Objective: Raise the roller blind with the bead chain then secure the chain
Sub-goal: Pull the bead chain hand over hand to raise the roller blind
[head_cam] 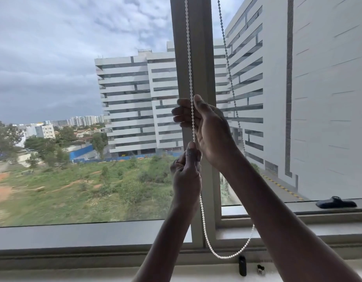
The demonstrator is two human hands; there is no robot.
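A white bead chain (188, 58) hangs down in front of the grey window mullion (200, 47). Its second strand (229, 64) runs down to the right, against the glass. My right hand (204, 127) is higher, fingers wrapped around the near strand at mid-height. My left hand (187, 171) is just below it, pinching the same strand between thumb and fingers. Under my hands the chain's loop (225, 256) sags to the sill. The roller blind itself is out of view above the frame.
A small black clip (242, 265) sits on the sill under the loop, with a smaller fitting (260, 268) beside it. A black window handle (335, 203) lies on the lower frame at right. The window ledge (74, 237) runs across the bottom.
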